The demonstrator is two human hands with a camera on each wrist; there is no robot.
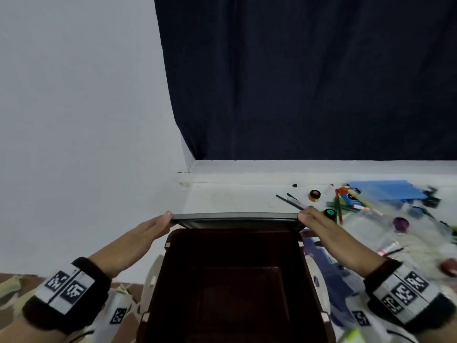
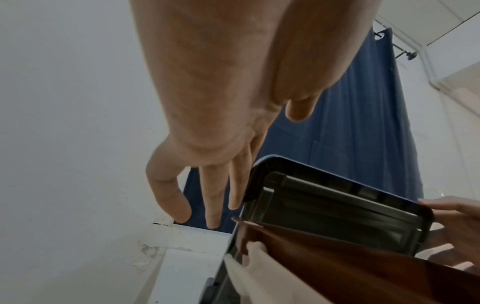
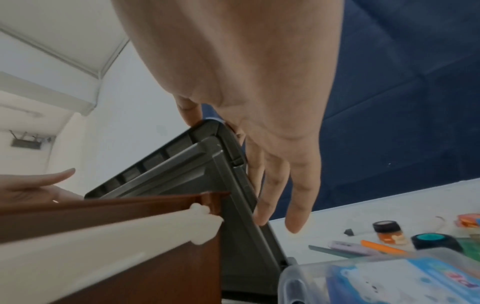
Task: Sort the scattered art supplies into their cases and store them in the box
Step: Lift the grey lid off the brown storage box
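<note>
With the dark lid (image 1: pixel 235 216) tilted up at the far edge of the brown box (image 1: pixel 232 280), left hand (image 1: pixel 146 233) and right hand (image 1: pixel 319 226) press its two ends, fingers straight, nothing gripped. Box open, sitting near centre. Scattered pens (image 1: pixel 346 201), paint jars (image 1: pixel 314 195) and a clear case (image 3: pixel 389 275) lie right of it on the white table (image 1: pixel 235 194).
</note>
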